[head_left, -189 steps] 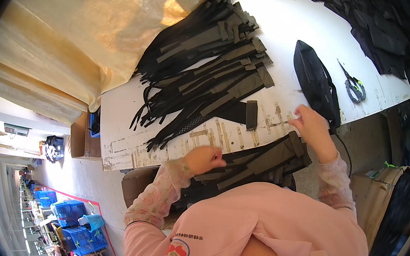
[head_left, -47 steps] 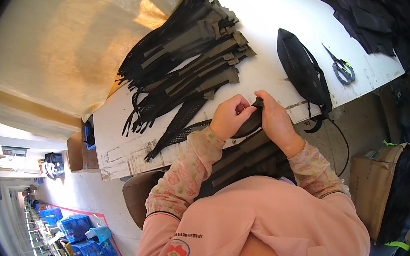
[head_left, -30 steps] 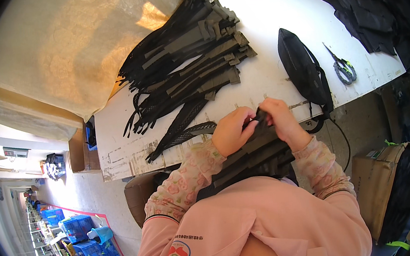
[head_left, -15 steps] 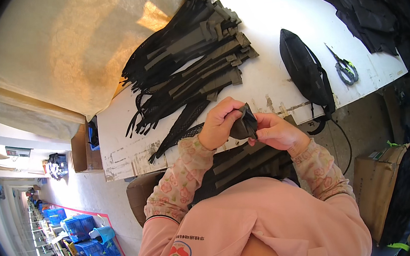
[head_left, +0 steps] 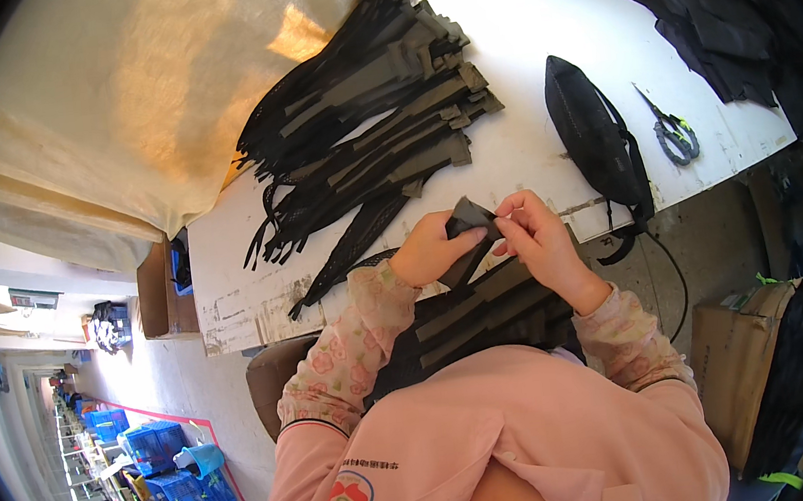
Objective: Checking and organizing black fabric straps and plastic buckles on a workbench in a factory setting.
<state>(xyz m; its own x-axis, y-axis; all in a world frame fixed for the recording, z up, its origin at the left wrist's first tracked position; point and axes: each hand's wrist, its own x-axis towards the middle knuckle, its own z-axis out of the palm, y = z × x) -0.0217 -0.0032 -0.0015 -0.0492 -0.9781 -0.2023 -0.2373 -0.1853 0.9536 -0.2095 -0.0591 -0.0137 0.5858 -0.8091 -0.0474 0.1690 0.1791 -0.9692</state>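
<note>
Just over the table's near edge, a dark grey-black fabric piece (head_left: 466, 214) is folded between my two hands. My left hand (head_left: 429, 250) grips it from the left, thumb pressed on top. From the right, my right hand (head_left: 539, 241) pinches the fabric's edge between thumb and fingertips. The lower end of the piece hangs toward a stack of similar dark strips (head_left: 491, 310) in front of my body. Beyond my left hand, bundles of black mesh and grey strips (head_left: 365, 88) lie fanned out on the white table (head_left: 499, 157).
To the right on the table are a long black zippered pouch (head_left: 590, 133) with a strap and dark-handled scissors (head_left: 677, 138). A heap of black fabric (head_left: 710, 22) covers the far right corner. A cardboard box (head_left: 746, 361) stands at lower right; blue crates (head_left: 187, 493) are at far left.
My right hand has shifted up and now pinches the fabric's upper right edge. The piece has turned, its grey face showing and its lower end hanging down. My left hand keeps its hold.
</note>
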